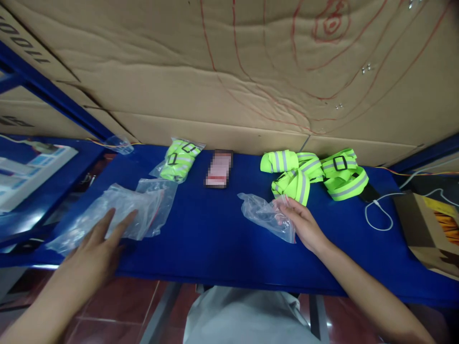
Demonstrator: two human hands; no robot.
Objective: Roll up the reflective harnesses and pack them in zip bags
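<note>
My right hand point(303, 222) pinches the edge of a clear zip bag point(263, 215) over the blue table. The bag looks flat and see-through. Just behind it lie several rolled neon-yellow reflective straps point(292, 186) with grey stripes, one roll showing a black buckle point(340, 163). On the left, my left hand point(100, 241) reaches over a pile of clear zip bags point(132, 210) with its fingers apart; whether the fingertips touch the plastic I cannot tell. Behind that pile sits a bagged neon-yellow strap point(179, 160) with black buckles.
A phone point(218, 168) lies at the table's back middle. At the right are a white cable point(380, 224) and an open cardboard box point(426, 234). A clear cup point(120, 144) stands back left, near a white panel point(36, 172). Cardboard point(179, 91) walls off the back.
</note>
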